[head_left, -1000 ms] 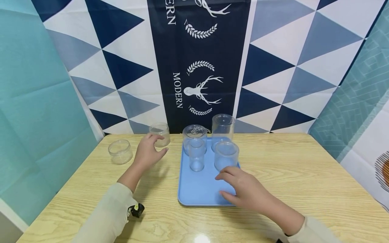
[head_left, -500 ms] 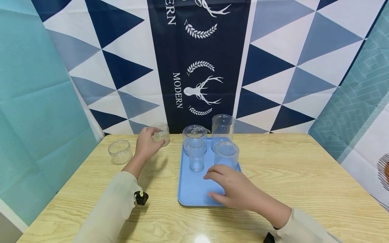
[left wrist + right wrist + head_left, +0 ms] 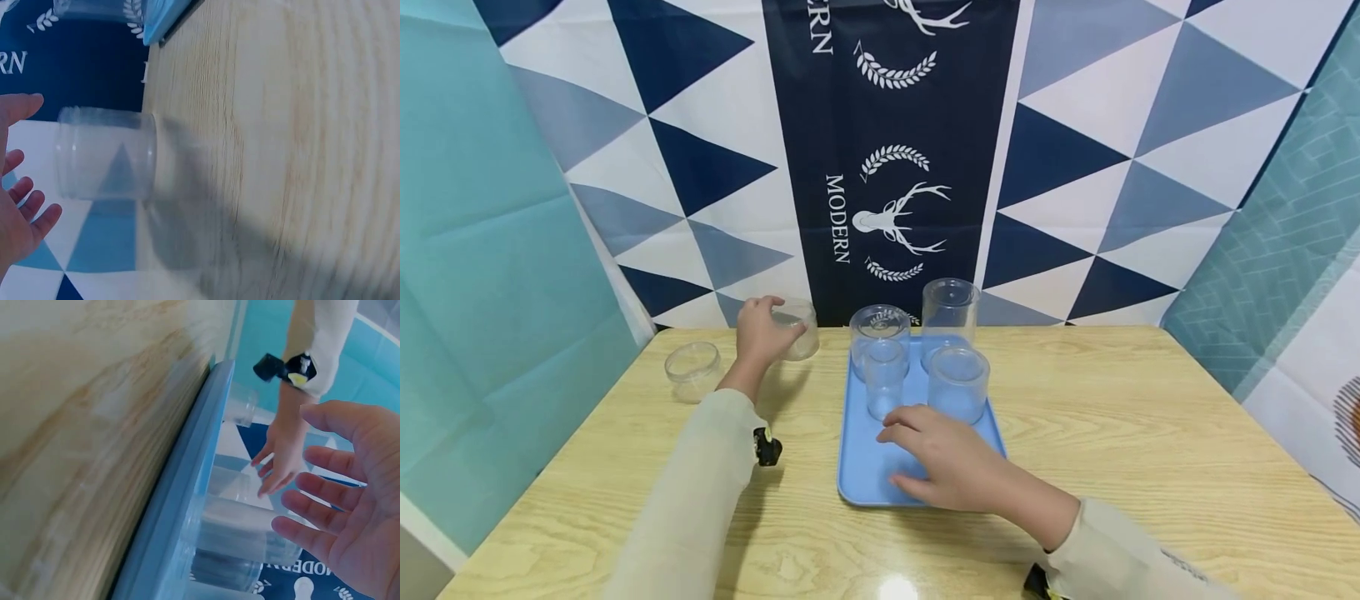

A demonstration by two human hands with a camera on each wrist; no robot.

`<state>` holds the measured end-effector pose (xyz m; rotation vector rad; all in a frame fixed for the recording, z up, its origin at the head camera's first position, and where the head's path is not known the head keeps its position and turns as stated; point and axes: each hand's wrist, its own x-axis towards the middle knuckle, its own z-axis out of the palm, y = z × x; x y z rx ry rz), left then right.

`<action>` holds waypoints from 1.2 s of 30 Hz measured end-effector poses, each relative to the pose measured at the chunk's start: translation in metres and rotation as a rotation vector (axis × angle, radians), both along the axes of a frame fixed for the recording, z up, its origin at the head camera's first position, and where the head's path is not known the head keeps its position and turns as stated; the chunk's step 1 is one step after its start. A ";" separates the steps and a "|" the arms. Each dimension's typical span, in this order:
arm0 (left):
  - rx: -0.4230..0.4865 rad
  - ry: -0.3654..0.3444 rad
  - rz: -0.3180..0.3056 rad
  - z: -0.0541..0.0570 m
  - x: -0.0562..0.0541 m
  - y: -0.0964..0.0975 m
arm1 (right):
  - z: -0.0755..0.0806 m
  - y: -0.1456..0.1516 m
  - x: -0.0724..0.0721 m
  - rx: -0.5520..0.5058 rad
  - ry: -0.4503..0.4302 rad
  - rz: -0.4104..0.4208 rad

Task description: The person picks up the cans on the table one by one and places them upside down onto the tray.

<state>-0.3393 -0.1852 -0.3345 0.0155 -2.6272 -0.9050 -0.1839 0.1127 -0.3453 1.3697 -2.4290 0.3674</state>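
Observation:
My left hand (image 3: pixel 758 337) reaches to a short clear plastic jar (image 3: pixel 803 335) at the back left of the table. Its thumb and fingers are spread beside the jar; in the left wrist view a gap shows between the fingers (image 3: pixel 39 215) and the jar wall. Over the front of a blue tray (image 3: pixel 865 471) hovers my right hand (image 3: pixel 951 462), fingers loosely bent and holding nothing. Behind it on the tray stand a narrow clear cup (image 3: pixel 884 383), a wide clear jar (image 3: pixel 880 321), a tall clear jar (image 3: pixel 951 308) and another clear jar (image 3: pixel 958 387).
Another low clear jar (image 3: pixel 692 373) stands at the left on the wooden table (image 3: pixel 1112 433). A patterned cloth (image 3: pixel 1067 158) hangs right behind the table's back edge, and a teal cloth (image 3: pixel 497 275) borders the left side.
My left hand has moved slightly up and away, its fingers coming beside the back left jar. My right hand has shifted left across the front of the tray. The jars appear to stay in place.

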 end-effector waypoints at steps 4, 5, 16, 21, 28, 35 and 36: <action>0.055 -0.045 0.032 -0.006 -0.009 -0.002 | 0.000 -0.003 0.000 0.007 -0.037 -0.005; 0.075 -0.053 0.041 -0.008 -0.011 -0.003 | 0.000 -0.003 0.001 0.010 -0.046 -0.007; 0.237 -0.071 0.036 -0.025 -0.027 -0.009 | -0.002 -0.007 0.001 0.000 -0.063 -0.006; 0.263 -0.074 0.031 -0.029 -0.029 -0.010 | -0.004 -0.008 0.002 -0.006 -0.079 -0.001; 0.238 -0.069 0.044 -0.029 -0.030 -0.010 | -0.005 -0.008 0.003 -0.003 -0.090 -0.014; 0.213 -0.066 0.024 -0.036 -0.030 -0.013 | -0.006 -0.008 0.004 -0.001 -0.082 -0.009; 0.205 -0.063 0.019 -0.036 -0.030 -0.014 | -0.006 -0.008 0.004 -0.001 -0.083 -0.009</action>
